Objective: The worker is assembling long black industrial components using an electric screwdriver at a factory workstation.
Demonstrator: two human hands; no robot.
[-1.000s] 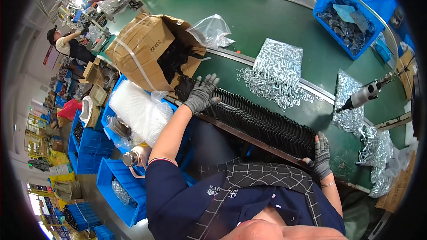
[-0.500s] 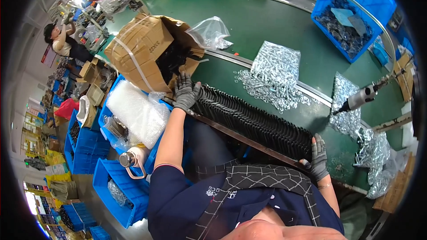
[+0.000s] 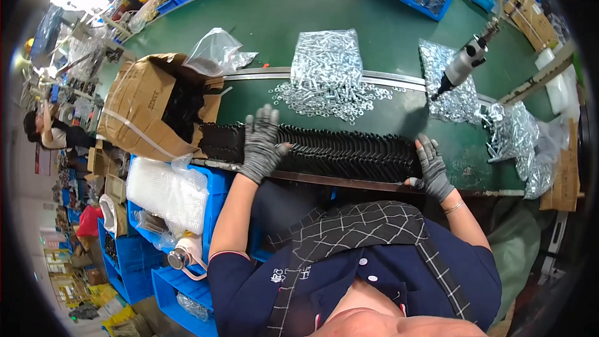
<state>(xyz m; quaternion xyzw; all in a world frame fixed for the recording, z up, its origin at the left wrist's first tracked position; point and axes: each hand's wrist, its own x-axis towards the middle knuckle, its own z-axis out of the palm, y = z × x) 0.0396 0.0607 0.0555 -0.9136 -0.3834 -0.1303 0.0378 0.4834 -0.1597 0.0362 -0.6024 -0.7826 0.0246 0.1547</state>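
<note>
Along the near edge of the bench stands a long row of thin black bent parts (image 3: 355,156), packed tightly side by side; their exact kind I cannot tell. My left hand (image 3: 261,143), in a grey striped glove, lies across the left part of the row with fingers stretched out. More black parts show to its left, beside the carton. At the row's right end my right hand (image 3: 432,165), gloved with bare fingertips, rests against the last parts, thumb and fingers apart. Beyond the row lies a heap of silver bolts (image 3: 327,65) with loose metal rings (image 3: 349,109) around it.
A tipped cardboard carton (image 3: 140,103) with black parts inside stands at the left. An electric screwdriver (image 3: 462,68) hangs at the right above a bag of metal parts (image 3: 443,56). Blue bins (image 3: 218,181) stand at the lower left. A person (image 3: 53,131) works far left.
My left hand has shifted from the row's left end by the carton onto the row itself. My right hand stays at the right end. The whole view has turned.
</note>
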